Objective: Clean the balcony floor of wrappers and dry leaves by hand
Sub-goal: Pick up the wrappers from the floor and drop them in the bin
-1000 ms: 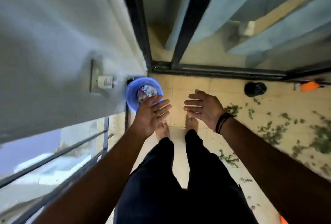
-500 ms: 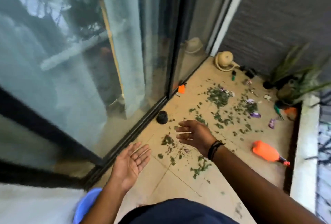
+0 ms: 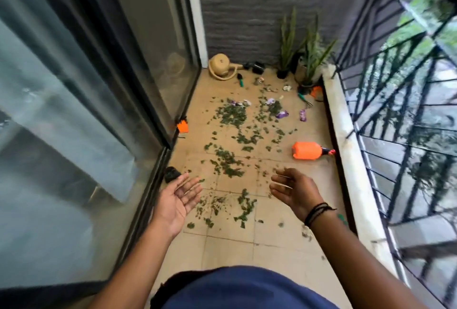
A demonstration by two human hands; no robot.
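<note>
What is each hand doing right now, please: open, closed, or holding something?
Left hand: open, palm up, empty.
Right hand: open, fingers loosely curved, holding nothing.

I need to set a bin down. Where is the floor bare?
Bare tan tiles nearest the person, between glass sliding door and pale ledge. Also beside the beige watering can. Crowded mid-floor: green leaf scraps, purple wrappers.

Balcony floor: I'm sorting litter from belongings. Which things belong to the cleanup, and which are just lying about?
Cleanup:
- green leaf scraps
- purple wrappers
- left hand and right hand, both empty

Lying about:
- orange bottle
- tan watering can
- potted plants
- hand trowel
</note>
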